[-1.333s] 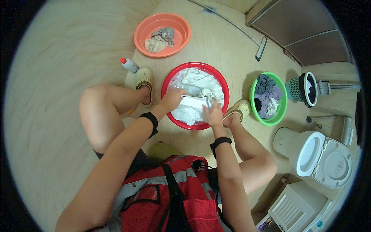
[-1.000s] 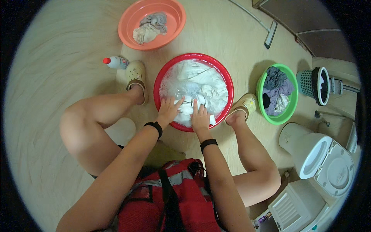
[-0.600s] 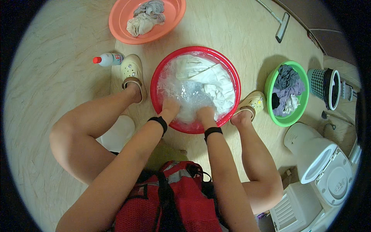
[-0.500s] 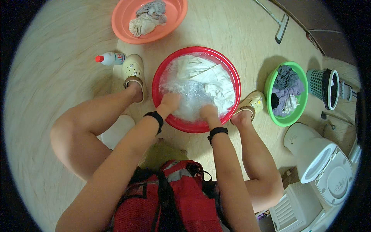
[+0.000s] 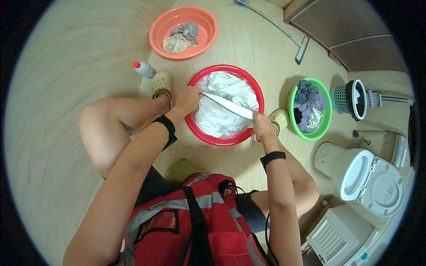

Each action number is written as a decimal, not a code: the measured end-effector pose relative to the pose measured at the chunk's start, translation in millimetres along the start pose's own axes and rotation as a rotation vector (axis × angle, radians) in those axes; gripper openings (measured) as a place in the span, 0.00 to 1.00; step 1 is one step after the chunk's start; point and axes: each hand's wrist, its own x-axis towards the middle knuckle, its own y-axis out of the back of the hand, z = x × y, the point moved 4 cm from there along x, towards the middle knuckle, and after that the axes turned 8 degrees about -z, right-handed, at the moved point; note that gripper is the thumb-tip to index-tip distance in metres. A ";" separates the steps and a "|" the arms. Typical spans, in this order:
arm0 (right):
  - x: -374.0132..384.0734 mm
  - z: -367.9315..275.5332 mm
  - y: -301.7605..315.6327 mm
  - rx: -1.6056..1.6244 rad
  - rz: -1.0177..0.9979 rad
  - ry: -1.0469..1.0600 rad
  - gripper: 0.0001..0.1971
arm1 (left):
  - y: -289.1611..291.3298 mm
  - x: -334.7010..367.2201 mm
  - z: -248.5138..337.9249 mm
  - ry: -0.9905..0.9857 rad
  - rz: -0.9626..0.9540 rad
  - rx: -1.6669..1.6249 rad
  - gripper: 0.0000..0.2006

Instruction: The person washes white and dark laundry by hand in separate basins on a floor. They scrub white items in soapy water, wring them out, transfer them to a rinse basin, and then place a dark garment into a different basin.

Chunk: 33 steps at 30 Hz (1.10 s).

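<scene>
A wet white garment [image 5: 222, 119] fills much of the red basin [image 5: 261, 95], with suds around it. Its upper edge is stretched in a taut band between my two hands, above the basin. My left hand [image 5: 188, 98] is closed on one end of this band, over the basin's left rim. The other end is gripped by my right hand [image 5: 262, 124], at the right rim. More white cloth lies in the far part of the basin. Whether it is the same garment I cannot tell.
An orange basin [image 5: 157, 44] with grey and cream cloths stands far left, near a white bottle [image 5: 144, 69] with a red cap. To the right are a green basin [image 5: 328, 113] of clothes, a waste bin [image 5: 342, 98], a toilet [image 5: 355, 175] and a floor squeegee [image 5: 301, 50].
Both hands have come up out of the sudsy water and spread apart. The garment's edge is now pulled taut between them. The whole view has shifted a little.
</scene>
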 end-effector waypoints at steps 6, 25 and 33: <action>0.3 -0.9 26.4 0.176 0.172 0.094 0.12 | 23.6 -4.1 -5.6 0.124 0.147 -0.602 0.08; -78.2 -42.7 171.9 1.270 -0.224 0.299 0.14 | 165.3 -41.1 76.0 -0.195 -0.462 -0.913 0.16; -35.6 -64.4 76.8 1.611 -0.103 -0.282 0.14 | 95.4 1.1 37.5 -0.164 -0.122 -0.337 0.16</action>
